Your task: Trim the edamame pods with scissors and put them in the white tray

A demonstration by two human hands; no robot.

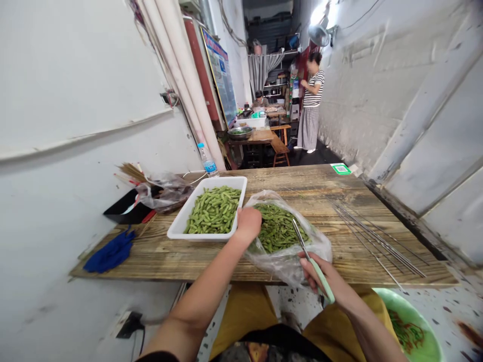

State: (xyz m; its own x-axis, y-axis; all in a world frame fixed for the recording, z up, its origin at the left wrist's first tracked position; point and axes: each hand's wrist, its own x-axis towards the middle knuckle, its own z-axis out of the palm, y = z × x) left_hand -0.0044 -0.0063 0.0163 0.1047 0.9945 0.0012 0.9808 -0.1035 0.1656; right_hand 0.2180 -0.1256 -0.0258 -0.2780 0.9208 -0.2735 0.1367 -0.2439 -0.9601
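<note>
My left hand [249, 222] is closed, between the white tray [174, 227] and the clear plastic bag [315, 247]. Its fingers are turned away, hiding whatever they hold. Green edamame pods [213, 210] fill much of the tray. Darker green pods [277, 229] lie in the opened bag. In my right hand [319, 274] is a pair of scissors [320, 278] with a pale green handle, the blades pointing up and left over the bag's right side. That hand is beside the bag's near right edge.
Several metal skewers [377, 236] lie at right. At left are a blue cloth item [109, 253], a black container [126, 206] and a water bottle [209, 163]. A green basin [422, 334] stands low right. Two people are farther back, one standing [311, 95].
</note>
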